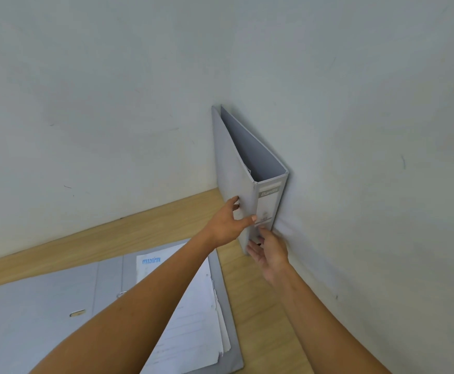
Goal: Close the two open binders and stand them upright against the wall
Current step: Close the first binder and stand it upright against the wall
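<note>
A closed grey binder stands upright in the corner, its right cover against the right wall and its labelled spine facing me. My left hand grips its left cover and spine edge, thumb across the spine. Lower down, my right hand touches the bottom of the spine with loosely curled fingers. A second grey binder lies open flat on the wooden table at lower left, with a stack of white papers on its right half. My left forearm crosses over it.
The wooden table meets pale grey walls at the back and on the right, forming a corner. A strip of bare wood runs between the open binder and the right wall.
</note>
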